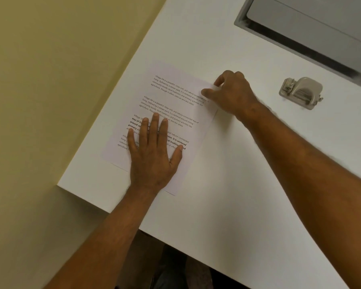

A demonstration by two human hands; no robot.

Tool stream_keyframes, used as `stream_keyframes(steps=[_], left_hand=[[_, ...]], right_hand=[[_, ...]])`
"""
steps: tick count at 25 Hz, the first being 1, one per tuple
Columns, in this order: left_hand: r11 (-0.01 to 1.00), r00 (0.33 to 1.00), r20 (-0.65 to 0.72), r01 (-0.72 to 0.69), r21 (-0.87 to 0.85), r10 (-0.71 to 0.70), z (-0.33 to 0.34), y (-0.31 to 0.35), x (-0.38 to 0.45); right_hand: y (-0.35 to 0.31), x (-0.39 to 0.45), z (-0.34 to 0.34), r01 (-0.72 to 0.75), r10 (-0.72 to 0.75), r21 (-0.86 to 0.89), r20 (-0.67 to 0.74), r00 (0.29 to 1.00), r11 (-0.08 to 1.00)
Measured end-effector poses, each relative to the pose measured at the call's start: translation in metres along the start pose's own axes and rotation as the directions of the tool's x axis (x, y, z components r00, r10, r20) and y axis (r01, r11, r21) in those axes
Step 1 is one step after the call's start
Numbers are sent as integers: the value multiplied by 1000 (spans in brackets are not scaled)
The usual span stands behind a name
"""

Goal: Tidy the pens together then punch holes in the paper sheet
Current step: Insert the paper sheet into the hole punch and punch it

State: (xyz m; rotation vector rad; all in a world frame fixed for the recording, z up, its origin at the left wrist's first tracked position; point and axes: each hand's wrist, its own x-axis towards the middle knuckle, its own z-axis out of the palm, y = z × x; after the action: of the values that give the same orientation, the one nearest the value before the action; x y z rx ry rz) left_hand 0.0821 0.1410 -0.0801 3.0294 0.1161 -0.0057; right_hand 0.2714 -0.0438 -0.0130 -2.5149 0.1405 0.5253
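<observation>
Head view: left hand (152, 155) lies flat with straight, spread fingers pressing the near part of the sheet (175, 101). Right hand (231, 92) pinches the sheet's far right corner with curled fingers. Thin printed sheet lies near the left edge of a smooth white table (227, 184). Beige metal punch (301, 92) sits far right, apart.

A white desk (227, 184) carries a printed paper sheet (175, 105) near its 9 o'clock edge, a grey hole punch (301, 92) at 2 o'clock, and a recessed grey hatch (313, 34) at 1 o'clock
</observation>
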Motion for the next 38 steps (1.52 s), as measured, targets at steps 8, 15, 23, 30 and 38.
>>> stream_keyframes(steps=[8, 15, 23, 30, 38], left_hand=[[1000, 1000, -16, 0, 1, 0, 2, 0, 0], [1000, 1000, -25, -4, 1, 4, 4, -1, 0], [1000, 999, -42, -10, 15, 10, 7, -2, 0], [1000, 999, -35, -10, 0, 10, 7, -2, 0], [1000, 999, -30, -13, -3, 13, 6, -2, 0]], right_hand=[[10, -7, -6, -247, 190, 543, 159, 969, 803], [16, -45, 22, -266, 200, 685, 177, 964, 678], [13, -39, 22, -17, 61, 300, -137, 989, 954], [5, -24, 8, -196, 190, 593, 74, 979, 781], [9, -51, 22, -313, 261, 846, 215, 941, 432]])
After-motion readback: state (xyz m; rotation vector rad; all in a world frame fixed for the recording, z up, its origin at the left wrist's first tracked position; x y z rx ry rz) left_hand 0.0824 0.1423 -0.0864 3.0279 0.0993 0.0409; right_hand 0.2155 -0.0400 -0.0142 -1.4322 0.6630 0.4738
